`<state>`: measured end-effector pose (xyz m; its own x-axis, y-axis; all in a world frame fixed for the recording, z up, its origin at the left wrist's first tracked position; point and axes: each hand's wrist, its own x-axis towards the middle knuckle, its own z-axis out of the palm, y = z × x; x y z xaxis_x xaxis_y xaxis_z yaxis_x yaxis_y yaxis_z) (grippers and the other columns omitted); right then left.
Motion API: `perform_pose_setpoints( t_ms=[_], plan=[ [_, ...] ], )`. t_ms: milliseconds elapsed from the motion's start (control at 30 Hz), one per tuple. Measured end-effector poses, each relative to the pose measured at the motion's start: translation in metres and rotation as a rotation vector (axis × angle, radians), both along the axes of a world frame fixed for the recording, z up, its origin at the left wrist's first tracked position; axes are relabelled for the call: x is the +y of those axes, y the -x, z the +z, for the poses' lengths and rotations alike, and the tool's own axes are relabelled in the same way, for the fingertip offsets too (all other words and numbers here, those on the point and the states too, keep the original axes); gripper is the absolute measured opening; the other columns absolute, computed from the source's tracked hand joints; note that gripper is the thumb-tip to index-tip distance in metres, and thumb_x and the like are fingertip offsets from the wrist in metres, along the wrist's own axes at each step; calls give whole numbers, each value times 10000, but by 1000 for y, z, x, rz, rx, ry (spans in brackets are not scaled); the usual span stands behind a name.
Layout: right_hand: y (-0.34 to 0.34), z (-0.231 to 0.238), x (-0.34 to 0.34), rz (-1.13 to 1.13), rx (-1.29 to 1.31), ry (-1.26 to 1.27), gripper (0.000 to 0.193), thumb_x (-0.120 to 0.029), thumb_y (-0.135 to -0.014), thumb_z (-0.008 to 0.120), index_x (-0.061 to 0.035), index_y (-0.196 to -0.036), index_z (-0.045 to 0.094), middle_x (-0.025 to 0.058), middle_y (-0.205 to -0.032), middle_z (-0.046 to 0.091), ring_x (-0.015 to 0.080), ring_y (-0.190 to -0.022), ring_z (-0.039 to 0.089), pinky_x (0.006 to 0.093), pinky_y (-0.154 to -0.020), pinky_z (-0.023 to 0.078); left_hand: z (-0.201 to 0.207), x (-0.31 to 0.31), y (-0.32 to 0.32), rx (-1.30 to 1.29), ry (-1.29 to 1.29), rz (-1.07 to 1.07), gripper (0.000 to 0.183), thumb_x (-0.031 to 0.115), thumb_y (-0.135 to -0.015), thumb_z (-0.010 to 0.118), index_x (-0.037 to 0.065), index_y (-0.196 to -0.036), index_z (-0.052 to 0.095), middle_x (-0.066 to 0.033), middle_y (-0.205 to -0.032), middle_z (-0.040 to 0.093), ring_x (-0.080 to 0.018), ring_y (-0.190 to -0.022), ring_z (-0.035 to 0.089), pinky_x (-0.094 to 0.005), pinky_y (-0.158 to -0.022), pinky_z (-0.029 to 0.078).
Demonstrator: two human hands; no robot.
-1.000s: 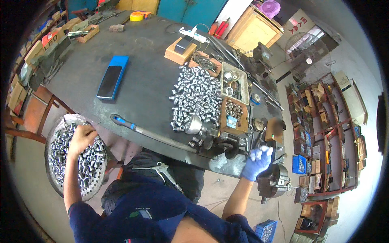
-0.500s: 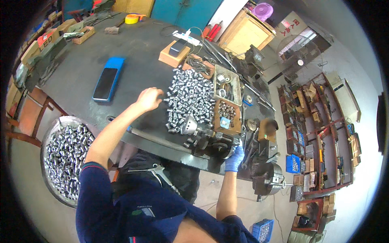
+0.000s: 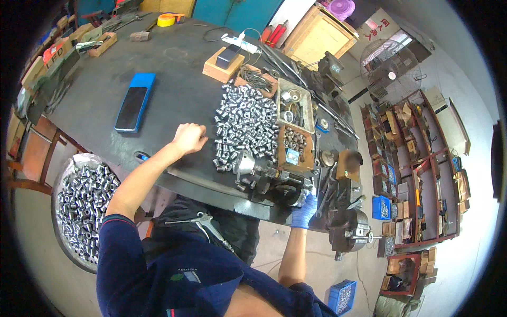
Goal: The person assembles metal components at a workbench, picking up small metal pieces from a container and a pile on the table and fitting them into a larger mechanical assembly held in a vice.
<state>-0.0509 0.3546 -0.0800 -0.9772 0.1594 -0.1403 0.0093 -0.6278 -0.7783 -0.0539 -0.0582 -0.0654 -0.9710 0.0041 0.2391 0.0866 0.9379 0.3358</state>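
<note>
My bare left hand (image 3: 189,139) is closed over the dark tabletop, left of a heap of short shiny metal sleeves (image 3: 245,121). Whatever its curled fingers hold, if anything, is hidden. My right hand (image 3: 304,211), in a blue glove, is closed round the right end of a small bench machine (image 3: 272,180) at the table's near edge. That machine has a metal chuck (image 3: 244,164) at its left end, beside the heap, and a toothed wheel (image 3: 292,195) next to my glove. Part of the grip is hidden behind my fingers.
A round pan (image 3: 79,158) of sleeves stands low at left. A blue-cased device (image 3: 132,105) lies on the table. Parts trays (image 3: 296,169) border the heap; a bench vise (image 3: 351,232) stands at right. An air gun (image 3: 208,230) lies on my lap.
My left hand has drawn back from the heap's edge, toward me and slightly left. The chuck looks turned to another angle. My right hand stays at the machine's right end.
</note>
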Motion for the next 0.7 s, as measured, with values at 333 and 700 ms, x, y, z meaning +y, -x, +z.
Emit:
perform_pose_setpoints(
  t_ms=[333,700],
  plan=[
    [6,-16,21,252,94,193,219,-223,-859,513,-49,-982,562,39,-814,618,112,-618,577,230,-523,491,78,45,-58,-95,-1415,-414,228,-35,-764,576,-40,-990,549,-63,-789,595,-124,-716,592,-239,-656,483],
    [-5,0,7,-61,-39,-55,299,-311,-868,529,-105,-651,534,-28,-484,476,56,-362,406,178,-306,300,75,60,-62,-180,-1437,-424,154,-8,-793,591,-84,-925,573,-117,-783,617,-182,-676,625,-278,-640,498]
  ],
)
